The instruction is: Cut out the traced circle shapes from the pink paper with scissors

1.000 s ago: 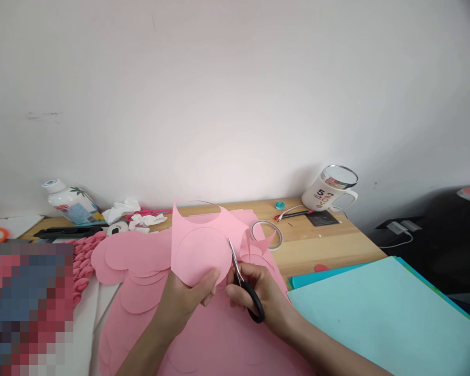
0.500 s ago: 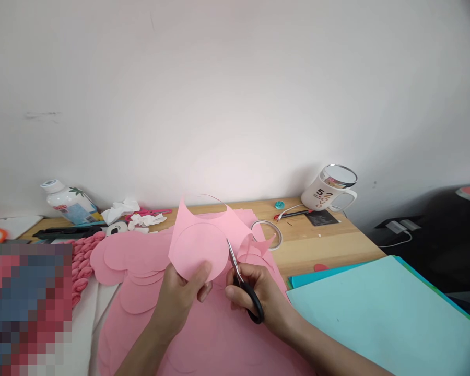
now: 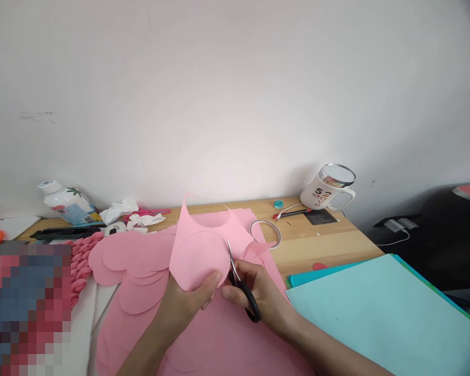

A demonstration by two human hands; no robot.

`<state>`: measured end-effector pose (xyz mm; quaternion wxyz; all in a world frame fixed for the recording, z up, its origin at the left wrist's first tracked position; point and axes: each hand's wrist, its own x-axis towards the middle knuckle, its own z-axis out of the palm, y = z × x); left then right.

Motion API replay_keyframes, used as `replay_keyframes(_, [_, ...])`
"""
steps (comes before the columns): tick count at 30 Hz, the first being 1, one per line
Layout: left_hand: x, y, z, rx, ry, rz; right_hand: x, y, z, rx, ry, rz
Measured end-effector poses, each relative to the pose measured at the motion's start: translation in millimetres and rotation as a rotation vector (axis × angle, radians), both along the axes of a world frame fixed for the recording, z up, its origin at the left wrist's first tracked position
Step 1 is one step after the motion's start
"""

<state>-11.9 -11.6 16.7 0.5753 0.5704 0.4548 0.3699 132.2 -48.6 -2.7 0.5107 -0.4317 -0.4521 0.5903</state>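
My left hand (image 3: 194, 300) pinches a sheet of pink paper (image 3: 199, 256) by its lower edge, thumb on top. A round outline is drawn on the sheet, and its lower rim is cut free. Curved notches run along the upper edge. In my right hand (image 3: 258, 292) are black-handled scissors (image 3: 237, 279), blades pointing up at the right side of the circle. Below both hands lie large pink sheets (image 3: 227, 334). Several loose pink paper circles (image 3: 141, 297) overlap to the left.
A roll of tape (image 3: 276, 230), a white mug (image 3: 327, 188) and a utility knife (image 3: 292, 214) lie behind on the right. Light-blue sheets (image 3: 376, 313) cover the right front. At the left stand a bottle (image 3: 68, 203), crumpled tissues (image 3: 119, 210) and a pink braided thing (image 3: 82, 261).
The pink sheet has turned and tilted slightly in my left hand, its circle now lower. The scissors have shifted a little left, blades still at the circle's right side.
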Motion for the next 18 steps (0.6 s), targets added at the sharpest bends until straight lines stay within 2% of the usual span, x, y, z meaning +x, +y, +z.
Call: replay_keyframes(18, [-1.3, 1.6, 1.0, 0.001, -0.024, -0.059, 1.1, 0.2, -0.3, 0.025, -0.022, 0.016])
